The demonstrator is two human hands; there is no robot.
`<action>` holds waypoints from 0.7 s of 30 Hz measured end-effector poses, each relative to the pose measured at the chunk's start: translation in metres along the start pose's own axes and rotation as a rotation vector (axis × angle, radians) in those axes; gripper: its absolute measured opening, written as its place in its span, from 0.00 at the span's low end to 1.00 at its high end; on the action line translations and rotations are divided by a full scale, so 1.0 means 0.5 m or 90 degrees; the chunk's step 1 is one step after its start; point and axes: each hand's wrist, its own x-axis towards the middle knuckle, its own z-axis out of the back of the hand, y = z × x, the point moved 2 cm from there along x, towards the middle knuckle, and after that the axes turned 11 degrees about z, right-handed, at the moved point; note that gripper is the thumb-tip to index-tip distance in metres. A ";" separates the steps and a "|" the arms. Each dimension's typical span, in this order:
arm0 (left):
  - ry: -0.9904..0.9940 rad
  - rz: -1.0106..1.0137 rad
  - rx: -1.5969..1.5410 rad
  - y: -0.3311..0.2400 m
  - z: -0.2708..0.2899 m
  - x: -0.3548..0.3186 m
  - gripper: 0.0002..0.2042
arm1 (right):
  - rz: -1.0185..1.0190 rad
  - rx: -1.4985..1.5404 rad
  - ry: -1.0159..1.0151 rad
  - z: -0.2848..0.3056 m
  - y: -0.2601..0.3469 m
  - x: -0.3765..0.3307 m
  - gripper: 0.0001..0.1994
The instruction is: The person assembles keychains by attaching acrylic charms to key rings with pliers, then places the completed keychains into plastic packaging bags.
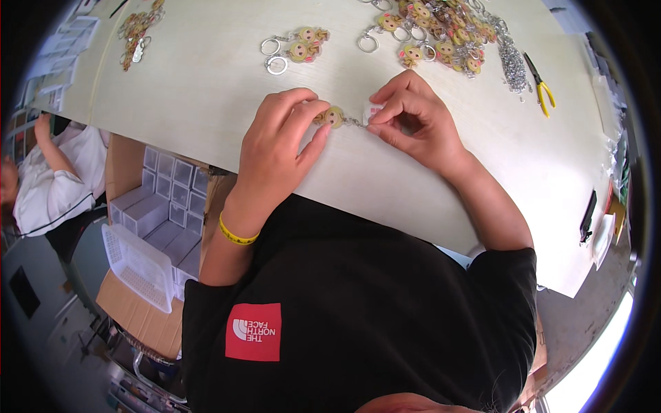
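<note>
A cartoon-figure keychain charm (334, 117) lies just above the tabletop between my hands, its short metal chain (353, 122) stretching to the right. My left hand (277, 141) has its bent fingers on the charm's left side, covering part of it. At the other end, my right hand (421, 127) pinches the chain between thumb and forefinger. A small white piece with red marks (372, 110) shows beside those right fingertips; what it is I cannot make out. Beyond my left hand lie two similar keychains (303, 51) with split rings.
A pile of keychains (447, 34) and a heap of loose chains (511, 62) lie at the far right, near yellow-handled pliers (542, 86). More charms (140, 31) sit far left. A carton of clear boxes (165, 199) and a white basket (141, 265) stand left, near another person (62, 172).
</note>
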 end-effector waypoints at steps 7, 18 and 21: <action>0.054 -0.028 -0.084 0.022 -0.009 -0.004 0.10 | 0.095 -0.145 0.063 -0.051 0.025 0.005 0.07; 0.033 -0.055 -0.145 0.035 -0.019 -0.001 0.07 | 0.027 -0.217 0.045 -0.072 0.028 0.030 0.06; 0.044 -0.030 -0.151 0.037 -0.018 -0.006 0.08 | 0.019 -0.202 0.033 -0.073 0.020 0.031 0.06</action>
